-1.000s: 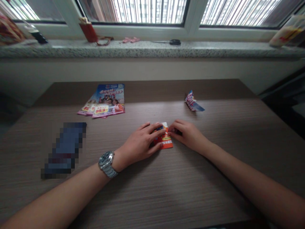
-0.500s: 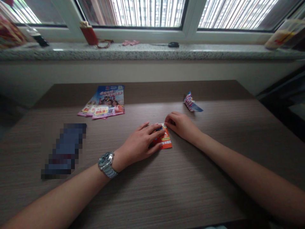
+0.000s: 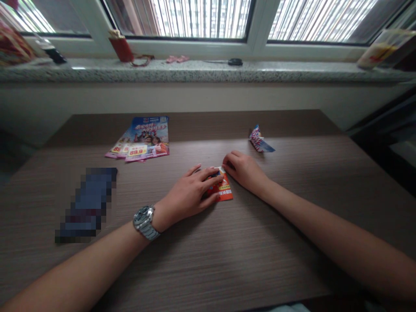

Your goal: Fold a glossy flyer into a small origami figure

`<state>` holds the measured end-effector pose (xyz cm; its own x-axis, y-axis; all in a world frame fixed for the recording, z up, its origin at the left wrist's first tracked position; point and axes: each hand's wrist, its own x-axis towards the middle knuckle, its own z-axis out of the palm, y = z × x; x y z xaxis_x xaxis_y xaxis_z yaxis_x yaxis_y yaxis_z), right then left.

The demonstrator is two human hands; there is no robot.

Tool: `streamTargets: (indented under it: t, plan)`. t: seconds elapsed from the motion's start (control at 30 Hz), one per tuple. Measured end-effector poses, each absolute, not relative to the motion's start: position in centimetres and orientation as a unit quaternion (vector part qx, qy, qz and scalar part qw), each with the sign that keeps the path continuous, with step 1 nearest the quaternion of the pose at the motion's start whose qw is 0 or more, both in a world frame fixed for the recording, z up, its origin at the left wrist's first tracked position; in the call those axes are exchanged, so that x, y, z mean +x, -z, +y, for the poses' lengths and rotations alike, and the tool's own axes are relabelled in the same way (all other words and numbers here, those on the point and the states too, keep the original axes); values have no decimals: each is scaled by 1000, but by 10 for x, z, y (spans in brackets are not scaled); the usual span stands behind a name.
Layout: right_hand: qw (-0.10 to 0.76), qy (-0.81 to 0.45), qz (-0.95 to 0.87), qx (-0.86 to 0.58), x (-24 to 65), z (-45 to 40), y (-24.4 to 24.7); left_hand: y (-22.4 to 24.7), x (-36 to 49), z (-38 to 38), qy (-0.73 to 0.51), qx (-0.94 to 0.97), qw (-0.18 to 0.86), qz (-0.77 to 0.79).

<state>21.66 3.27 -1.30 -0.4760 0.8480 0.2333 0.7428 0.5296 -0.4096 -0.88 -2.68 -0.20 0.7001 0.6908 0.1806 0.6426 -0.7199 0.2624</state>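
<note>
Far left on the table (image 3: 195, 268): a dark pixelated object (image 3: 86, 206), angled, near nobody's fingers. Beyond it, fanned flyers (image 3: 149, 138), price side up. Then the left hand (image 3: 186, 190), watch (image 3: 143, 222) on the wrist: palm down, spread wide and flat, gripping nothing, fingers lying over a small red-orange printed paper (image 3: 226, 193). That paper sits flat between the hands, poking out to the right from under the left fingers. Its bare strip runs far to near; full long axis can't be told, left part covered. Left hand is nearer, being right on it. For the right hand (image 3: 238, 167) the paper lies leftward and nearer the body; fingers curled in, tips at or just beside its far right corner. Pinching or not, can't tell. Last, right and beyond: a folded blue-pink paper (image 3: 260, 142), bent upward.
</note>
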Motion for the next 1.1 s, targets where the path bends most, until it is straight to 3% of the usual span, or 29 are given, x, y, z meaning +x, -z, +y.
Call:
streamTargets:
  t: [1.1]
  plan:
    - [195,-206,-904,-321,247,-30,5,0,-9,-28,-126,911,110,377]
